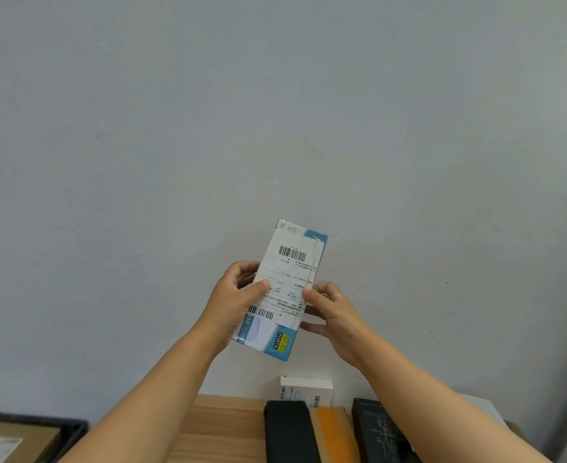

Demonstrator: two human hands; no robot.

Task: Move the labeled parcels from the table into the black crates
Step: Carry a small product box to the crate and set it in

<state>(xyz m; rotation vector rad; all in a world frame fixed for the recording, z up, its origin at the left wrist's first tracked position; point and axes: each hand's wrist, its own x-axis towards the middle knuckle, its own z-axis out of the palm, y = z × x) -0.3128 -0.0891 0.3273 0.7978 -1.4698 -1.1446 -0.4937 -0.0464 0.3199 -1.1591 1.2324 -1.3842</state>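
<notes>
- I judge the job partly done; at the lower left of the frame a black crate (71, 429) already holds a brown parcel (14, 439) with a white label, so at least one item seems to have gone in.
- Still left, as far as I can see: along the bottom edge the worktop (222, 426) carries a white box (305, 390) with barcodes against the wall, a black parcel (289, 432), an orange one (334, 429) and another black box (379, 432); whether all of these bear labels I cannot tell.
- The piece in hand now is a blue and white parcel (284, 289), held upright in mid-air at the centre of the frame, in front of the grey wall (275, 111), well above the worktop; its shipping label faces me.
- My left hand (238, 295) grips its left edge, thumb (262, 285) pressed on the label face and the other fingers curled behind.
- My right hand (334, 312) grips the right edge, thumb on the label's border, fingers wrapped round the back; both holds look firm.
- I reckon the label is being read before this parcel goes into a crate.
</notes>
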